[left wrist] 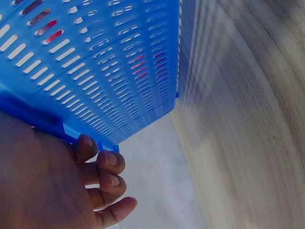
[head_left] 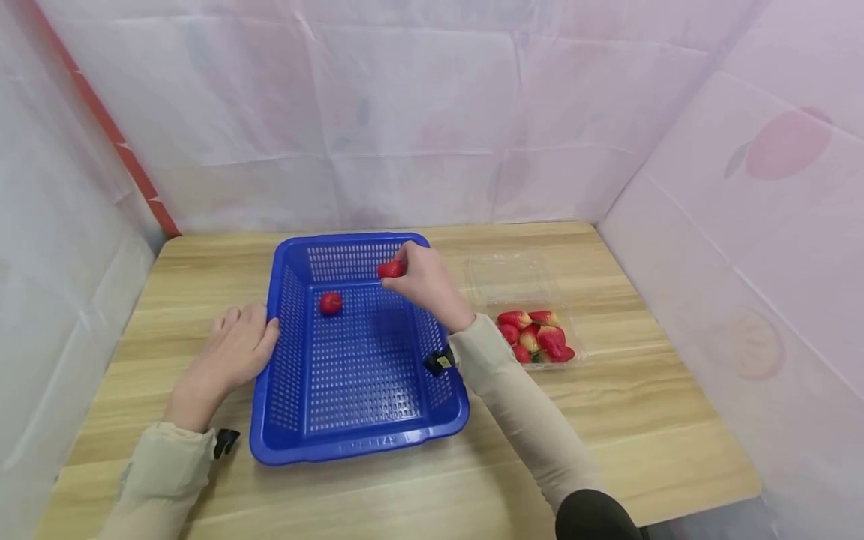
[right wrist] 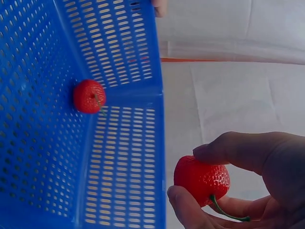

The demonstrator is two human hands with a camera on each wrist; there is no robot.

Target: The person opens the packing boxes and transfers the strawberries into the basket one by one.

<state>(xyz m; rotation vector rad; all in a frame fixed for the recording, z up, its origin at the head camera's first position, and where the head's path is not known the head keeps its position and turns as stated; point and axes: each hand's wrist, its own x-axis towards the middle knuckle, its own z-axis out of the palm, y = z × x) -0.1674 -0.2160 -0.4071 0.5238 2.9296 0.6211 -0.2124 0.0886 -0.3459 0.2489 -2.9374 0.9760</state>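
Note:
A blue perforated plastic basket stands on the table. My left hand is outside its left side, thumb against the rim and the other fingers loosely bent beside it. My right hand, above the basket's far right part, pinches a red artificial strawberry between thumb and fingers. This one has a dimpled surface and a thin green stem. Inside the basket, toward the far left corner, lies another red strawberry, its stem showing in the right wrist view.
To the right of the basket, a clear plastic box with its lid folded back holds several red and yellowish strawberries. Pale sheet walls with faint fruit prints enclose the wooden table at the back and sides.

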